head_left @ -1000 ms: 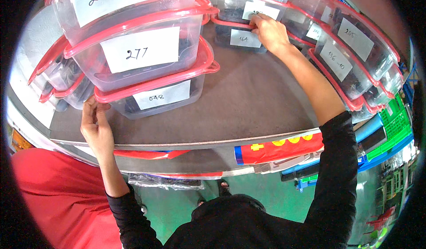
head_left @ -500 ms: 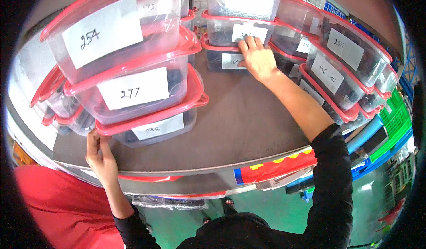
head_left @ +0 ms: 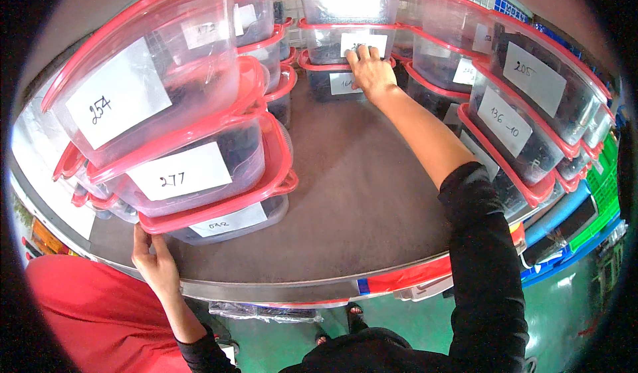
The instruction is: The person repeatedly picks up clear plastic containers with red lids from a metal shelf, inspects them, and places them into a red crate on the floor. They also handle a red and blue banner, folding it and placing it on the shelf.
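Head view: right hand (head_left: 371, 74) touches a clear, boxy plastic tub (head_left: 323, 44) in the back stack; left hand (head_left: 157, 266), a red plastic lid (head_left: 229, 207). Can't tell if either grip pinches. Tub looks slick; hold its rim.

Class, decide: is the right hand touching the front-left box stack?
Apart. The head view shows brown shelf between the right hand and the front-left box stack.

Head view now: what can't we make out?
Head view:
Back stack's middle label: lower part hidden by right hand.
Left hand: contact too small to tell if pressing near-left bottom lid.
Near-left middle tub: dark contents obscured by plastic.
Red cloth: cut off by dark lens rim.
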Tool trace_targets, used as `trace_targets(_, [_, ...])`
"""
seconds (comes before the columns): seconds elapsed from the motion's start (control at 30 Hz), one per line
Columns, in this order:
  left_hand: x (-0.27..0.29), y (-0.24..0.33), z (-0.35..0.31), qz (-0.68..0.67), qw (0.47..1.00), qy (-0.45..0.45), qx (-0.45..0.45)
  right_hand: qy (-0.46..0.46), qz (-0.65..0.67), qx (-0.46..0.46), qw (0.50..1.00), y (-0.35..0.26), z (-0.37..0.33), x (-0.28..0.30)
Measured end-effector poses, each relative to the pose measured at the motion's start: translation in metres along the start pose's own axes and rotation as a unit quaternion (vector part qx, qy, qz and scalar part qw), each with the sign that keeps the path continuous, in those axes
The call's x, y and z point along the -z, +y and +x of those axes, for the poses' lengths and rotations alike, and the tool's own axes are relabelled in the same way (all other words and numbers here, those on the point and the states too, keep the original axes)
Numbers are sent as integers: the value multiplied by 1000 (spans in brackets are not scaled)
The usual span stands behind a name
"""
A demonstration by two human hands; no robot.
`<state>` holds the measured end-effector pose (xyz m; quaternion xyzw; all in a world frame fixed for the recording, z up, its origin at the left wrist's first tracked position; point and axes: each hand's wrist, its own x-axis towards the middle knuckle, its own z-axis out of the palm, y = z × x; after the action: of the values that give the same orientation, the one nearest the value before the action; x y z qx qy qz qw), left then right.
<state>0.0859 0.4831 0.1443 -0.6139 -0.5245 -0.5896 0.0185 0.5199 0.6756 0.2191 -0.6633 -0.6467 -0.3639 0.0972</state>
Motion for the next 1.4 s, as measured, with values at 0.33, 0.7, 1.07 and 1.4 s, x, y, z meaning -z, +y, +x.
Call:
trace_targets(0.33, [1, -8, -1, 32, 999, -6, -7, 21, 19, -2, 1000, 5, 26, -29])
trace_targets(0.7, [3, -17, -1, 28, 998, -23, 45, 13, -2, -13, 1000, 8, 38, -40])
trace_targets(1.07, [-7, 12, -1, -65, 965, 218, -131, -11, 16, 51, 999, -9, 34, 15])
trace_targets(1.4, [22, 57, 25, 159, 930, -74, -323, 60, 383, 260, 885, -79, -8, 74])
